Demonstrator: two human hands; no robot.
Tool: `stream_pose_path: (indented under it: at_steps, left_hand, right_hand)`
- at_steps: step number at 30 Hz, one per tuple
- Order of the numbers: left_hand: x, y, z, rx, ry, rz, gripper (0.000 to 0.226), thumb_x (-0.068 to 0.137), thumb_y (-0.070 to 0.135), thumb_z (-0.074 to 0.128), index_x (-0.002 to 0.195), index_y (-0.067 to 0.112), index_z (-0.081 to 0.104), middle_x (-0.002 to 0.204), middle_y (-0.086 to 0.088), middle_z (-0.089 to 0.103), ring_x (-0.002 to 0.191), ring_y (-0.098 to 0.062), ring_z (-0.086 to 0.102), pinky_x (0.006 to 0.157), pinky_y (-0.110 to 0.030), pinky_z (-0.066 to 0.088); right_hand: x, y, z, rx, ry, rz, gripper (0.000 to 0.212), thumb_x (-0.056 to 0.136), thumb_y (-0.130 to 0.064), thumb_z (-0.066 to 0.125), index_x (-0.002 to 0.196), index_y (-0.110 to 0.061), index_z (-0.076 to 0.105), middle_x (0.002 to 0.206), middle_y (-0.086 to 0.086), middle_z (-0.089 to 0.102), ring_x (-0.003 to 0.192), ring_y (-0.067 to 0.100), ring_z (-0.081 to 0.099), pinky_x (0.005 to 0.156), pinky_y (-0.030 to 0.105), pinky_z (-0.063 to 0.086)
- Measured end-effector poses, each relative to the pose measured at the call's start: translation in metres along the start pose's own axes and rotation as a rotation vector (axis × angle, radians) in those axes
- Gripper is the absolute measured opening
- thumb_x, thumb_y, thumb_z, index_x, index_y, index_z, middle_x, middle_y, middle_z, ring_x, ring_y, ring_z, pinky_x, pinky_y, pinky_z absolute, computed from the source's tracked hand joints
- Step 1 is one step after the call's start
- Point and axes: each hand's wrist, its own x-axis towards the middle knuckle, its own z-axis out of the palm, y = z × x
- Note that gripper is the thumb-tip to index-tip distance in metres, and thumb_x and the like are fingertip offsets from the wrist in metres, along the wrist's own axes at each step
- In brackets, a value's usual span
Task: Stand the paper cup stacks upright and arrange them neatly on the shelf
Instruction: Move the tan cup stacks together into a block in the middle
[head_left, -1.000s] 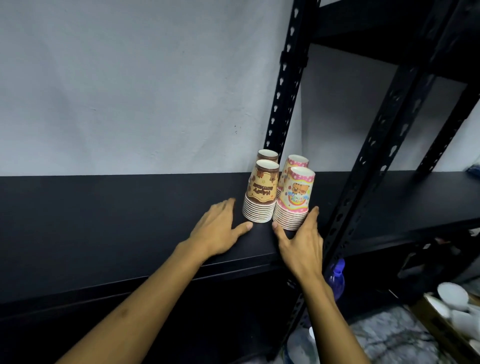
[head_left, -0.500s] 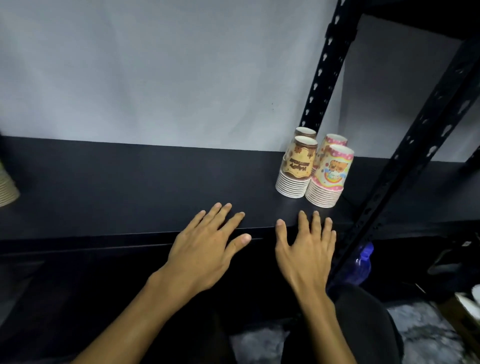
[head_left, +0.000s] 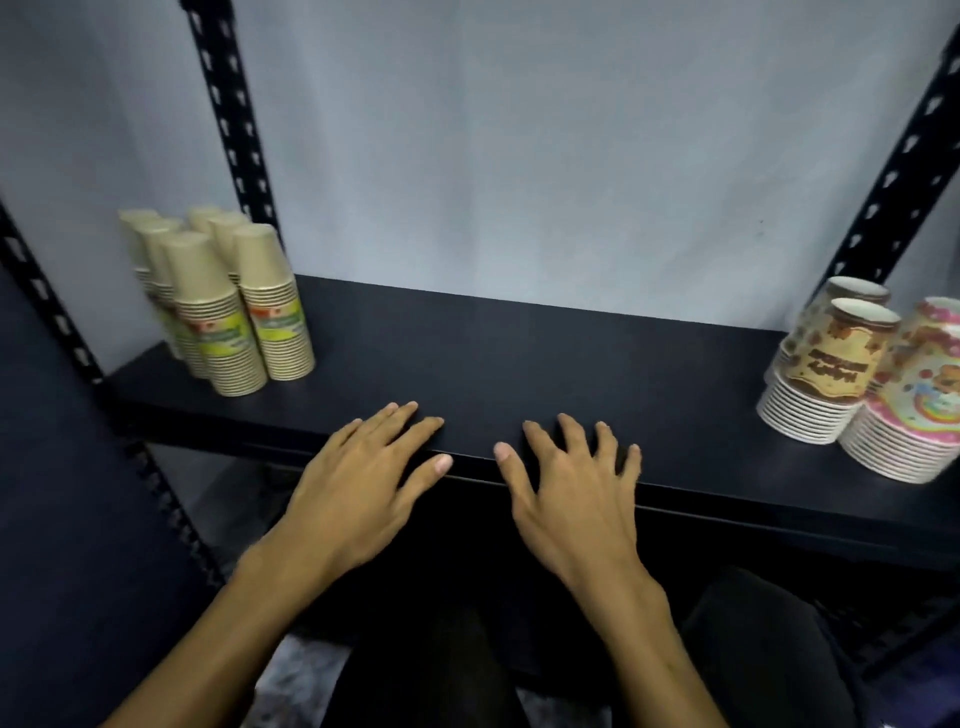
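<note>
Paper cup stacks (head_left: 815, 374) upright, well apart from left hand (head_left: 363, 483), right hand (head_left: 571, 493)

Cup stack (head_left: 826, 364) lettering illegible

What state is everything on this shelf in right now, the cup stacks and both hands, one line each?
Plain tan cup stacks: standing rims down, grouped at the shelf's left end.
Brown printed cup stacks: standing rims down, at the right end.
Pink printed cup stacks: standing rims down, beside the brown ones, partly cut off.
Left hand: open, fingers spread at the shelf front edge, holding nothing.
Right hand: open, fingers spread at the front edge, holding nothing.
</note>
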Motion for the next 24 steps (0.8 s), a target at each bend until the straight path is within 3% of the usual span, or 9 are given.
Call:
stream_pose_path:
  at_steps: [7,12,16,20,24]
  left_hand:
    - [-0.027,-0.068,-0.022,-0.016,0.153,-0.209,0.069,0.095,0.072,0.022,0.138,0.028,0.054,0.143,0.006,0.055,0.132,-0.018,0.049,0.104,-0.039,0.047]
    - [-0.035,-0.102,-0.031,-0.133,0.304,-0.387,0.048,0.099,0.054,0.047,0.135,0.024,0.053,0.134,0.002,0.057,0.123,-0.021,0.05,0.09,-0.041,0.05]
    - [-0.028,-0.124,-0.034,-0.262,0.461,-0.451,0.043,0.097,0.044,0.059,0.13,0.018,0.051,0.122,-0.004,0.059,0.114,-0.023,0.056,0.091,-0.039,0.05]
    - [-0.014,-0.137,-0.039,-0.441,0.531,-0.489,0.061,0.093,0.04,0.069,0.142,0.017,0.042,0.136,-0.002,0.057,0.121,-0.014,0.054,0.097,-0.024,0.041]
    - [0.005,-0.142,-0.041,-0.529,0.575,-0.514,0.063,0.089,0.042,0.073,0.14,0.018,0.045,0.128,0.006,0.061,0.109,-0.005,0.055,0.088,-0.016,0.041]
  right_hand:
    - [0.029,-0.059,0.004,0.052,-0.125,-0.217,0.06,0.103,-0.062,0.022,0.146,-0.029,0.046,0.158,0.003,0.036,0.148,0.038,0.022,0.12,0.063,0.012]
    - [0.06,-0.109,0.019,0.099,-0.131,-0.35,0.051,0.103,-0.057,0.031,0.134,-0.026,0.059,0.143,0.002,0.049,0.134,0.035,0.036,0.113,0.057,0.027]
    - [0.098,-0.151,0.034,0.259,-0.168,-0.404,0.048,0.101,-0.051,0.046,0.14,-0.025,0.053,0.142,0.001,0.052,0.136,0.032,0.037,0.113,0.057,0.026]
    - [0.14,-0.181,0.048,0.619,-0.222,-0.349,0.074,0.09,-0.047,0.068,0.15,-0.024,0.033,0.151,0.002,0.047,0.141,0.028,0.041,0.117,0.057,0.026]
    - [0.162,-0.193,0.064,0.899,-0.243,-0.412,0.104,0.072,-0.057,0.078,0.156,-0.032,0.021,0.157,-0.004,0.043,0.145,0.02,0.04,0.119,0.061,0.024]
